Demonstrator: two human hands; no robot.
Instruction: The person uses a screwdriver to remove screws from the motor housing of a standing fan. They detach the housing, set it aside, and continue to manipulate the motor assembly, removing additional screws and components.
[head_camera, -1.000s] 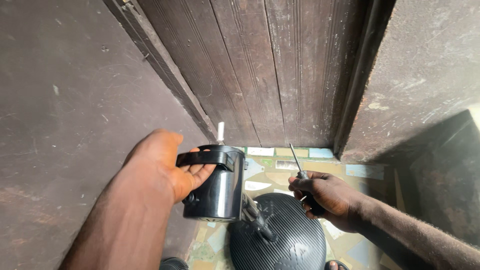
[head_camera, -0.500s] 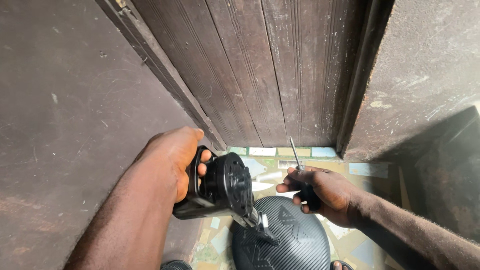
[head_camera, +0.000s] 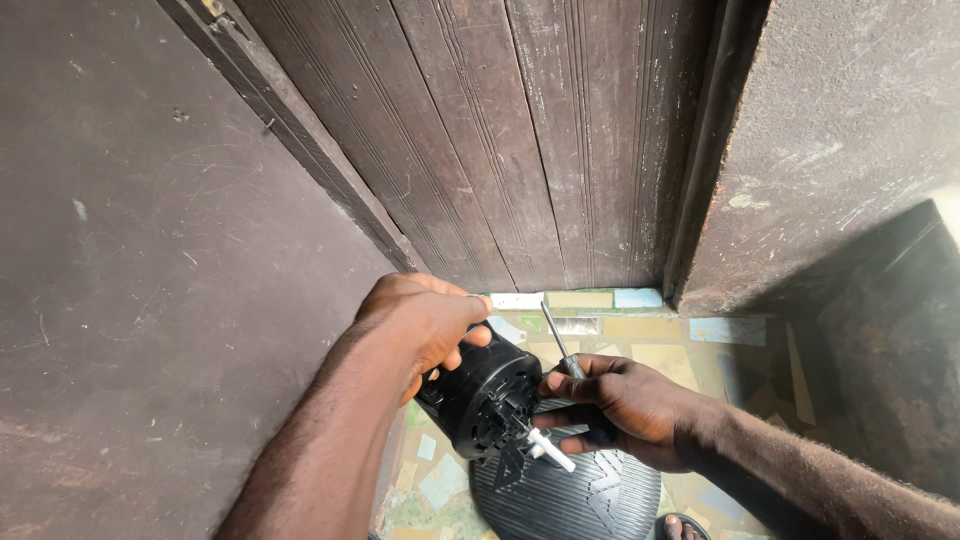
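Counted, head view:

- Hands: two. Left hand (head_camera: 420, 325), right hand (head_camera: 620, 405).
- Motor housings: one, black, round (head_camera: 485, 395).
- Shafts: one, white, sticking out of the motor (head_camera: 552, 452).
- Screwdrivers: one, metal shank showing above the right fist (head_camera: 558, 335).
- Ribbed black covers: one, domed, low in frame (head_camera: 560, 495).
- Doors: one, dark wood, grooved planks (head_camera: 540, 140).
- Walls: two, dark, one each side of the door (head_camera: 150, 250) (head_camera: 830, 160).
- Feet: one, toes only, bottom edge (head_camera: 685, 527).
- Floor tiles: many, mixed colours; too broken up to count (head_camera: 640, 350).
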